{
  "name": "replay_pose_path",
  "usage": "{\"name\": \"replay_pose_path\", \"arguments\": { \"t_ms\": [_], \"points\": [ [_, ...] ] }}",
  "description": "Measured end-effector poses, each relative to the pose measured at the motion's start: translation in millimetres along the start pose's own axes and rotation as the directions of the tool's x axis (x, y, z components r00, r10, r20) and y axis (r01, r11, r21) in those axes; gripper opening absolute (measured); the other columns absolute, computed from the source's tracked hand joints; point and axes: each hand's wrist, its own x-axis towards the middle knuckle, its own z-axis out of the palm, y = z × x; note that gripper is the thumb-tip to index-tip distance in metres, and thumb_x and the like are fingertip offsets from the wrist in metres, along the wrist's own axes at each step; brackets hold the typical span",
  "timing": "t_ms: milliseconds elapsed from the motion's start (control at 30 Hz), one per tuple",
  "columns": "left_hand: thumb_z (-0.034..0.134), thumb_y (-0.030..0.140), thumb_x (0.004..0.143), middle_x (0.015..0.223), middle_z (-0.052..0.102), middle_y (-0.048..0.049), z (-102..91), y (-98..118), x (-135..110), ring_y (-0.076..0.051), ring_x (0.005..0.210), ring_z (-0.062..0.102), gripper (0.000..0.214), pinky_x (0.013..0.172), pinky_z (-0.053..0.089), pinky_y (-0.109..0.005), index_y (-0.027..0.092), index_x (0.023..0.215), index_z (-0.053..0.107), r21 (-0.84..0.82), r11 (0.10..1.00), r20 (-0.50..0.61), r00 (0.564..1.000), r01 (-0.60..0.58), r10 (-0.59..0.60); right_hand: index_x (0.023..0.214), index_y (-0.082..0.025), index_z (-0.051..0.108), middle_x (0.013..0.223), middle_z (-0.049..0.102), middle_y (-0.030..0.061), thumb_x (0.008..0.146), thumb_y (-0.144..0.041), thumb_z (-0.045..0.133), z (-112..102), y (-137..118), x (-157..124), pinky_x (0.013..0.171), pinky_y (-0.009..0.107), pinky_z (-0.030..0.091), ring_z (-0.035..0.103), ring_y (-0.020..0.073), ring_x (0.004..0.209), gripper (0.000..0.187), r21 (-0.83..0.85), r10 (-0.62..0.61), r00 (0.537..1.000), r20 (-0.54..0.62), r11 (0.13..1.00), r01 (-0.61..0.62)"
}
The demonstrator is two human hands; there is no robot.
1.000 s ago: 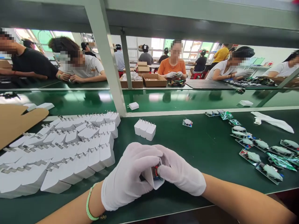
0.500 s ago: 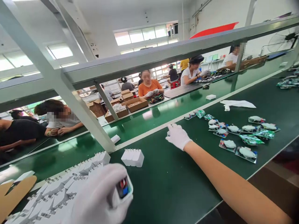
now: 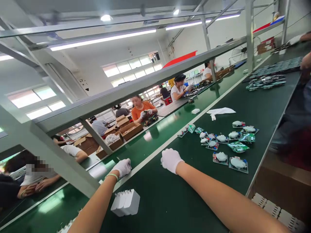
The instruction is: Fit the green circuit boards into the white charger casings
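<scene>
While both gloved hands reach forward: by my reading the work is part done, with some plugs grouped and many boards uncased.
Plugs: three white plugs (image 3: 125, 203) stand side by side on the near bench (image 3: 165, 200), pins uppermost, just right of the left forearm; they look assembled, though their insides are hidden.
Circuit boards: roughly a dozen circuit boards (image 3: 222, 139) lie loose toward the right, seemingly left to do; more are piled far right.
Left hand: the left hand (image 3: 122, 167) curls at the near edge of the belt (image 3: 157, 129); whatever its grip pinches is hidden.
Right hand: the right hand (image 3: 172, 160), knuckles up between plugs and boards, has bent fingers; I cannot tell whether its grip holds anything.
Materials: smooth, blocky plastic; thin metal pins; flat boards under lumpy white blobs; soft cloth gloves; glossy green belt.
</scene>
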Motion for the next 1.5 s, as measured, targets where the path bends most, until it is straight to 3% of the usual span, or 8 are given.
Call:
{"name": "replay_pose_path", "arguments": {
  "t_ms": [233,367,500,767,1000,1133,1300,1500],
  "points": [
    [0.054,0.033,0.091,0.114,0.062,-0.0087,-13.5,-11,-6,-0.02,0.097,0.062,0.033,0.084,0.053,-0.042,0.015,0.119,0.055,0.031,0.999,0.138,0.99,0.024,-0.028,0.114,-0.014,0.058,0.116,0.059,0.0089,0.091,-0.034,0.057,2,-6,1,0.086,0.044,0.05,0.059,0.0226,0.103,0.031,-0.008,-0.084,0.996,0.033,0.996,0.085],
    [0.048,0.041,0.091,0.124,0.06,-0.0086,-33.0,10,-62,-0.02,0.109,0.059,0.044,0.096,0.047,-0.035,0.019,0.128,0.05,-0.001,0.988,0.183,0.971,-0.156,0.153,0.114,-0.015,0.057,0.119,0.058,0.0093,0.09,-0.037,0.057,2,-12,-7,0.089,0.045,0.048,0.056,0.0244,0.108,0.033,0.009,-0.204,0.976,0.072,0.979,0.204],
    [0.079,0.036,0.057,0.118,0.063,-0.0076,-25.3,48,-120,-0.029,0.109,0.059,0.075,0.096,0.045,-0.039,0.024,0.126,0.053,0.08,0.953,0.226,0.937,-0.291,0.267,0.111,-0.016,0.059,0.121,0.057,0.0095,0.088,-0.04,0.059,-4,-18,-15,0.09,0.045,0.048,0.055,0.0247,0.11,0.033,0.033,-0.297,0.944,0.141,0.955,0.296],
    [0.064,0.026,0.073,0.095,0.062,-0.0176,-12.4,74,-156,-0.036,0.091,0.061,0.025,0.083,0.047,-0.053,0.011,0.093,0.063,0.242,0.959,0.048,0.989,-0.15,0.142,0.105,-0.015,0.062,0.114,0.061,0.008,0.089,-0.031,0.06,-11,-20,-27,0.088,0.043,0.049,0.059,0.0216,0.102,0.023,0.081,-0.301,0.941,0.154,0.953,0.292],
    [0.049,0.048,0.086,0.115,0.057,-0.0108,23.0,84,-217,-0.026,0.098,0.061,0.04,0.084,0.054,-0.042,0.022,0.116,0.044,-0.474,0.88,-0.183,0.979,-0.012,-0.085,0.103,-0.012,0.066,0.1,0.071,0.0096,0.079,-0.024,0.065,-11,-29,-35,0.083,0.034,0.052,0.067,0.0213,0.091,0.027,0.37,-0.398,0.917,0.008,0.853,0.367],
    [0.053,0.043,0.082,0.111,0.061,-0.0085,33.5,86,-228,-0.026,0.099,0.062,0.039,0.088,0.051,-0.043,0.021,0.114,0.046,-0.724,0.684,-0.068,0.979,0.083,-0.19,0.116,-0.019,0.062,0.11,0.071,0.0016,0.083,-0.025,0.054,-28,-39,-60,0.085,0.021,0.051,0.067,0.013,0.095,0.035,0.549,-0.541,0.84,-0.031,0.693,0.467],
    [0.055,0.041,0.078,0.108,0.06,-0.0059,18.8,81,-234,-0.023,0.095,0.06,0.042,0.083,0.052,-0.039,0.021,0.114,0.045,-0.868,0.495,-0.093,0.963,0.045,-0.252,0.108,-0.014,0.067,0.098,0.072,0.0061,0.068,-0.022,0.066,-45,-47,-91,0.079,0.029,0.056,0.069,0.0171,0.083,0.041,0.709,-0.659,0.717,-0.226,0.393,0.585],
    [0.066,0.033,0.074,0.114,0.058,-0.0013,20.8,86,-245,-0.022,0.102,0.058,0.048,0.083,0.052,-0.033,0.028,0.115,0.043,-0.857,0.509,-0.088,0.946,0.088,-0.312,0.103,-0.019,0.066,0.095,0.072,0.0062,0.067,-0.027,0.068,-43,-49,-108,0.069,0.029,0.057,0.068,0.0175,0.077,0.037,0.487,-0.728,0.548,-0.412,0.333,0.808]
  ]
}}
